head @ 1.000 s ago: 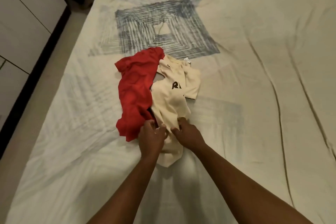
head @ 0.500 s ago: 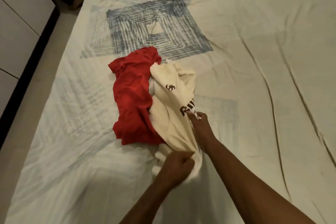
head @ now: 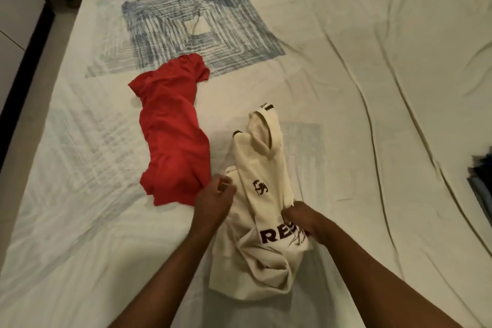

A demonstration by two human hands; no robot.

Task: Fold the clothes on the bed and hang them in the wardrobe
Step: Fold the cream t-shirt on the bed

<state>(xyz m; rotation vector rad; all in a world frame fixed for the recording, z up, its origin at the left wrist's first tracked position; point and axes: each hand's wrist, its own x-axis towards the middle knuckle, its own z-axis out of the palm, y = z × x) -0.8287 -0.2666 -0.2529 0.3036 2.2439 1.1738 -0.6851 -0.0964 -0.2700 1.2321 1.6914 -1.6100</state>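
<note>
While both forearms reached forward from the bottom edge, the scene stood thus:
Right hand (head: 300, 217): curled knuckles-up, fingers clamped on a bunch of cloth just above the black lettering.
Left hand (head: 214, 198): fingers bent at the shirt's left edge; whether they pinched cloth or merely touched it could not be told.
Cream shirt (head: 262, 224): lay rumpled between the two hands, its hem bunched toward the person, its dark-trimmed collar end stretching away beyond the grip.
Red garment (head: 171, 136): lay crumpled just left of the cream shirt, its near corner beside the left hand, apart from the shirt farther up.
Bedsheet (head: 359, 82): pale, creased, with a blue square pattern past the red garment.
Folded dark clothes (head: 482, 184): stacked at the bed's right edge.
Floor (head: 26, 125): pale strip along the bed's left side.
</note>
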